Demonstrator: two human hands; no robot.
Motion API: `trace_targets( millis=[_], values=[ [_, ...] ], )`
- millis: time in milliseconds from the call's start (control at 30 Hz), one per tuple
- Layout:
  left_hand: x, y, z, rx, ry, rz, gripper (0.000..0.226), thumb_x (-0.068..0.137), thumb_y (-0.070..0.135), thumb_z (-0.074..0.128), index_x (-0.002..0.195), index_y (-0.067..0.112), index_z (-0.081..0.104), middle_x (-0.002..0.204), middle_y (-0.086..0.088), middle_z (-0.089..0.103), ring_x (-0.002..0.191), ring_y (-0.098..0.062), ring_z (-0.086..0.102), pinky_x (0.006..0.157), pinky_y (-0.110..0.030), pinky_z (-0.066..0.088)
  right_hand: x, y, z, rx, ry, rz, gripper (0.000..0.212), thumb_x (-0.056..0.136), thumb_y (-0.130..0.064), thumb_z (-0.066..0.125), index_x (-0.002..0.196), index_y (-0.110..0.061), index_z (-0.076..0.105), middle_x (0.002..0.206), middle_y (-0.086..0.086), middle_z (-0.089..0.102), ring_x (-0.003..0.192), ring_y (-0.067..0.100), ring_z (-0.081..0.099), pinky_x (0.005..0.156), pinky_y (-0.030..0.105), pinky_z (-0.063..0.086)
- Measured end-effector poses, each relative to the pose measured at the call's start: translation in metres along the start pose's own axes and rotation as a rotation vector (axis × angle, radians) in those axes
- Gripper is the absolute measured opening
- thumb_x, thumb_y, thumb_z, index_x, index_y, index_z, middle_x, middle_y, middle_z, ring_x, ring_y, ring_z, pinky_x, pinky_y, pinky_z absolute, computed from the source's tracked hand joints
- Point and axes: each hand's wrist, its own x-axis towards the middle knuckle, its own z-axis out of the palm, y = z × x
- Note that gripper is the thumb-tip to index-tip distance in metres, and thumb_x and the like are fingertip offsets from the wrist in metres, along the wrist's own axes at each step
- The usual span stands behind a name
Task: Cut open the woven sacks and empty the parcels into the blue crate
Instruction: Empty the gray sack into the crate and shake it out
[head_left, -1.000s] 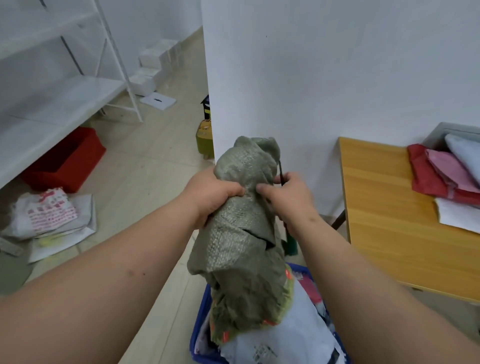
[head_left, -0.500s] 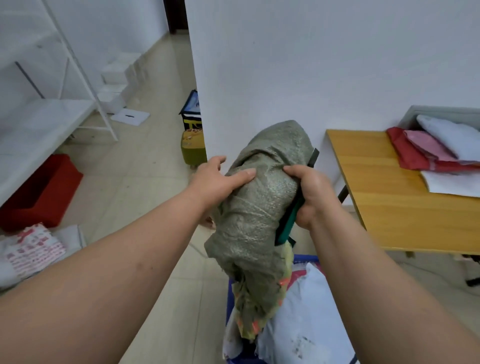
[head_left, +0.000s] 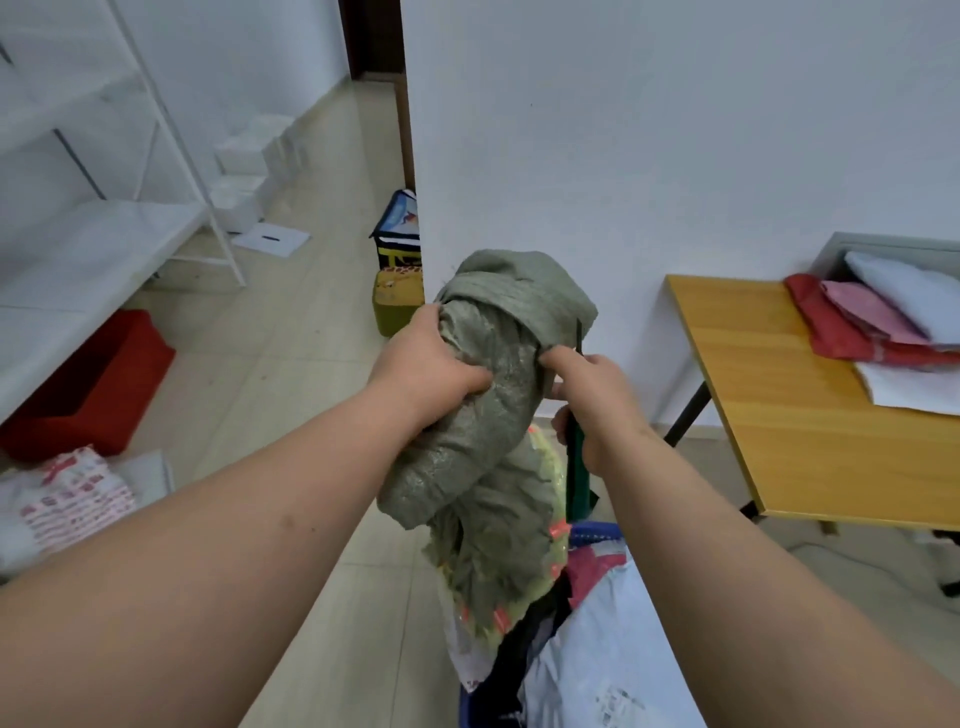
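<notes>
Both hands up in front, holding one crumpled grey-green woven sack (head_left: 498, 395) in the air above the blue crate (head_left: 592, 532). Left hand (head_left: 423, 366) grips the sack's bunched upper part from the left side, fingers curled into the fabric. Right hand (head_left: 597, 397) pinches the sack's right side with thumb and forefinger; the rest of its fingers wrap a dark green-handled cutter (head_left: 576, 467), which runs roughly upright, thin dark tip sticking up above the hand beside the sack, handle end hanging below the hand. Sack's lower end droops down, frayed, with orange and yellow bits along its edge, reaching the parcels (head_left: 597, 654) piled in the crate. Only a short piece of the crate's blue rim shows, at the far edge, plus a bit at the bottom of the view; the rest is hidden by parcels and the right forearm. Top parcels: a pale grey-white poly bag, a pink-red one near the far rim, something dark between them.

Wooden table (head_left: 779, 405) to the right, against the white wall; at its far right corner lie red, pink and white bags (head_left: 878, 317), overlapping. Left on the floor: red bin (head_left: 93, 384) under the white shelving (head_left: 104, 244), white sacks with red print (head_left: 67, 499) near the left edge. Yellow-green container (head_left: 397, 306) and a dark printed bag (head_left: 400, 223) by the wall corner. White boxes further back along the left wall.
</notes>
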Motion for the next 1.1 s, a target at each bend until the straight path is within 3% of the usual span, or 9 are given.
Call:
trace_targets(
  millis=[133,233,433,533,633,833,900,1000,1100],
  values=[
    [-0.004,0.008,0.013,0.348,0.118,0.212,0.079,0.076,0.038,0.072,0.143,0.027,0.033,0.130,-0.001,0.058,0.116,-0.027,0.058,0.091,-0.039,0.050,-0.004,-0.006,0.012,0.214,-0.183,0.078,0.045,0.077,-0.042,0.077,0.110,-0.014,0.062,0.068,-0.005,0.066,0.033,0.004,0.049,0.038,0.017,0.035],
    [-0.003,0.014,0.020,0.395,-0.033,0.233,0.101,0.073,0.043,0.075,0.154,0.025,0.017,0.146,-0.002,0.047,0.130,-0.024,0.049,0.102,-0.037,0.045,0.006,-0.004,0.014,0.271,-0.129,0.120,0.057,0.071,-0.039,0.083,0.118,-0.014,0.061,0.077,-0.001,0.067,0.032,0.003,0.051,0.037,0.017,0.036],
    [0.000,0.022,0.008,-0.091,-0.284,0.046,0.090,0.080,0.045,0.074,0.153,0.039,0.022,0.147,0.007,0.043,0.127,-0.014,0.049,0.105,-0.029,0.040,0.027,-0.006,0.001,0.331,-0.044,0.132,0.041,0.078,-0.022,0.075,0.115,-0.014,0.057,0.088,0.006,0.068,0.039,0.011,0.049,0.039,0.020,0.038],
    [0.005,0.023,0.000,-0.438,-0.246,-0.114,0.067,0.088,0.026,0.071,0.147,0.032,0.040,0.136,-0.002,0.055,0.113,-0.017,0.060,0.100,-0.039,0.049,0.034,-0.008,-0.002,0.342,-0.048,0.139,0.037,0.081,-0.021,0.071,0.114,-0.012,0.058,0.085,0.005,0.065,0.044,0.013,0.046,0.039,0.020,0.037],
    [0.009,0.020,-0.005,-0.388,-0.167,-0.157,0.087,0.078,0.033,0.080,0.151,0.022,0.033,0.128,0.002,0.055,0.111,-0.016,0.057,0.095,-0.035,0.047,0.038,-0.010,-0.007,0.328,-0.073,0.143,0.035,0.081,-0.021,0.069,0.114,-0.011,0.059,0.083,0.006,0.063,0.045,0.014,0.047,0.048,0.026,0.042],
    [0.006,0.028,-0.002,-0.756,-0.574,-0.434,0.109,0.042,0.042,0.097,0.138,0.019,0.049,0.122,-0.011,0.068,0.105,-0.031,0.068,0.080,-0.044,0.058,0.039,-0.017,-0.029,0.519,-0.438,0.273,0.039,0.088,-0.023,0.061,0.122,-0.003,0.061,0.110,0.019,0.071,0.100,0.035,0.068,0.092,0.047,0.053],
    [0.012,0.030,0.009,-0.815,-0.532,-0.404,0.099,0.046,0.029,0.096,0.134,0.012,0.053,0.119,-0.017,0.069,0.102,-0.034,0.070,0.081,-0.047,0.058,0.038,-0.014,-0.029,0.387,-0.430,0.211,0.044,0.088,-0.030,0.064,0.124,-0.006,0.060,0.109,0.017,0.071,0.094,0.032,0.070,0.081,0.041,0.057],
    [0.017,0.029,0.028,-0.542,-0.284,-0.285,0.121,0.033,0.034,0.099,0.141,0.021,0.044,0.128,-0.008,0.064,0.107,-0.029,0.067,0.093,-0.048,0.054,0.041,-0.012,-0.039,-0.076,-0.095,0.027,0.056,0.080,-0.034,0.071,0.125,-0.012,0.045,0.093,0.010,0.062,0.054,0.021,0.055,0.046,0.027,0.042],
    [0.011,0.036,0.047,0.004,-0.118,-0.114,0.126,0.048,0.042,0.094,0.152,0.028,0.025,0.138,0.000,0.053,0.122,-0.025,0.053,0.105,-0.041,0.044,0.044,-0.009,-0.057,-0.081,0.054,-0.027,0.045,0.080,-0.027,0.065,0.117,-0.013,0.044,0.093,0.008,0.058,0.051,0.020,0.046,0.045,0.028,0.036]
  ],
)
